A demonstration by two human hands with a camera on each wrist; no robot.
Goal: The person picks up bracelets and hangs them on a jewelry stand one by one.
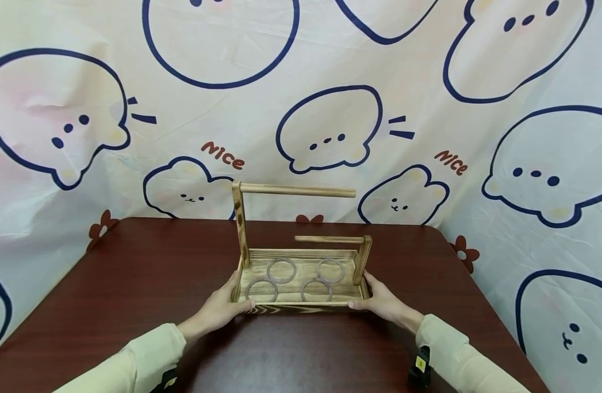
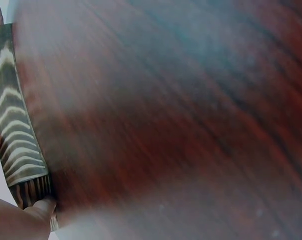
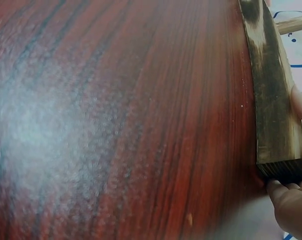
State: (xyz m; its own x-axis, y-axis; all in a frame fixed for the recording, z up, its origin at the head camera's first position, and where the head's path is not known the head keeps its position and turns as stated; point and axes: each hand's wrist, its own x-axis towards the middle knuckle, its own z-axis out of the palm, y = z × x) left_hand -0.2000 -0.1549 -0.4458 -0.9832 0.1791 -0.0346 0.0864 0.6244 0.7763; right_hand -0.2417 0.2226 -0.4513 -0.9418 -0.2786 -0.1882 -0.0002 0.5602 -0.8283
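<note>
A wooden display rack (image 1: 301, 309) with a shallow tray base is held from both ends in the head view. From its left end rises a tall post (image 1: 241, 224) with a long rod (image 1: 296, 190) pointing right; a shorter post (image 1: 362, 261) at the right carries a rod (image 1: 329, 239) pointing left. Several thin ring outlines (image 1: 295, 270) show on the tray floor. My left hand (image 1: 216, 307) grips the left end, thumb over the front edge. My right hand (image 1: 387, 300) grips the right end likewise. Both wrist views show the striped wooden wall (image 2: 18, 115) beside the fingers (image 3: 293, 205).
A dark red-brown table (image 1: 148, 273) extends around and below the rack. Behind and beside it hangs a pale cloth backdrop (image 1: 252, 125) printed with cartoon outlines. Black wrist devices (image 1: 420, 368) sit at both cream sleeves (image 1: 458, 349). Whether the rack touches the table, I cannot tell.
</note>
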